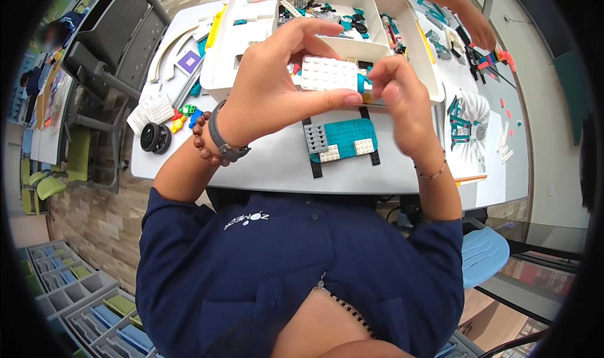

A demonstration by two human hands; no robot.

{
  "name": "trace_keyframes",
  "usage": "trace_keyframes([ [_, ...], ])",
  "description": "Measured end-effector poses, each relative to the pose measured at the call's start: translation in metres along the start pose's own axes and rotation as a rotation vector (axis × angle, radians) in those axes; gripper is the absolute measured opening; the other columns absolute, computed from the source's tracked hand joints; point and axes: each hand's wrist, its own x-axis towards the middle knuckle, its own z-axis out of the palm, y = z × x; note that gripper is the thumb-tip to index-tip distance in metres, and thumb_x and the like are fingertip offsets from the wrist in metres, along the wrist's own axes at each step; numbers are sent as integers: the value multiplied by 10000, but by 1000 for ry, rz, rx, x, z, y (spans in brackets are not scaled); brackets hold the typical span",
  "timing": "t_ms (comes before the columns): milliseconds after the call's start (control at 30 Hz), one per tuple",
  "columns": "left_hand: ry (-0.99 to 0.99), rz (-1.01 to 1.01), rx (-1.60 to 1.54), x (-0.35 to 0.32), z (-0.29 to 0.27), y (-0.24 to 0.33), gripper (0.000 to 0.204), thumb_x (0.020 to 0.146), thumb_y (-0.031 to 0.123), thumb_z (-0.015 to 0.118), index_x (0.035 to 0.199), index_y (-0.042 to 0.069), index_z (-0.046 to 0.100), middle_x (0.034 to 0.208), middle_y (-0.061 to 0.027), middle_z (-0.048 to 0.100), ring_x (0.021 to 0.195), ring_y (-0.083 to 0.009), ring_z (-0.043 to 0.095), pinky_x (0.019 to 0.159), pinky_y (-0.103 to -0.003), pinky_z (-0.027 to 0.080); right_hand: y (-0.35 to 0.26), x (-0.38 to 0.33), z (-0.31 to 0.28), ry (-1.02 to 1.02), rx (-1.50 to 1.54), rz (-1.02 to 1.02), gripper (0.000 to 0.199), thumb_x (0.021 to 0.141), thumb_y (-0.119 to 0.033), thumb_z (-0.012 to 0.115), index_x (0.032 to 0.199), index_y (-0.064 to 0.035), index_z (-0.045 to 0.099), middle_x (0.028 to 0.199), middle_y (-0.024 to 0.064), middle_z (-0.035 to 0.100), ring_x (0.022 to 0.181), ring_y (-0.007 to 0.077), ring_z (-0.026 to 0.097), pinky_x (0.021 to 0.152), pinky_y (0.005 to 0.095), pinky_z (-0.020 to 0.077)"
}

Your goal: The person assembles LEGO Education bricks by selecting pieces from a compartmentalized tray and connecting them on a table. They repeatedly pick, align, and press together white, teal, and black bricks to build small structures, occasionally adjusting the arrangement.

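Up over the front edge of the parts tray, my left hand (270, 75) is closed round a white studded building block (329, 74), with the thumb along its near side. A teal piece (362, 83) sits at the block's right end. The curled fingers of my right hand (400, 97) pinch at that teal end; what lies between the fingertips is partly hidden. Below both hands, a teal plate assembly (345, 140) lies on the table, with grey and white bricks on top and black beams underneath.
The white compartmented tray (217, 75) holds loose bricks. On the left lie black wheels (155, 138), coloured bricks (184, 116) and a paper sheet (150, 113). A white-and-teal model (469, 128) stands at right. Another person's hand (479, 31) reaches in at the far right, near a red-and-blue piece (494, 59).
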Motion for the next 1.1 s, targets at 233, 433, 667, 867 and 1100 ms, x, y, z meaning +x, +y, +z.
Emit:
trace_keyframes([
  [233,-78,-139,-217,2,3,5,673,673,140,825,1233,-9,483,926,-82,632,889,-137,610,803,-250,478,8,10,1,10,-558,-572,284,898,-333,495,924,-54,545,788,96,548,687,256,519,602,355,392],
  [433,-50,91,25,1,7,5,696,649,114,835,1236,-5,479,935,-95,641,904,-140,615,830,-257,472,6,2,10,-307,779,887,435,949,-422,354,719,-84,502,563,14,451,477,99,379,447,229,285],
  [667,50,254,208,3,2,2,732,613,168,862,1223,4,491,941,-103,646,889,-155,628,790,-259,497,-10,6,-3,-279,424,651,683,927,-611,226,709,-55,557,547,-13,464,512,74,426,498,198,339],
  [867,67,500,411,1,4,4,781,569,251,882,1213,11,511,925,-103,654,846,-164,646,746,-272,519,-11,7,-11,-401,556,652,499,929,-491,459,757,-38,577,571,-2,495,533,55,445,495,194,359],
  [1100,-89,-8,-106,-1,1,-2,624,725,127,778,1243,-26,464,961,-99,629,908,-133,599,792,-241,478,-10,5,-12,-97,-459,-464,195,768,-136,709,890,-43,588,765,62,574,656,193,555,560,275,447],
])
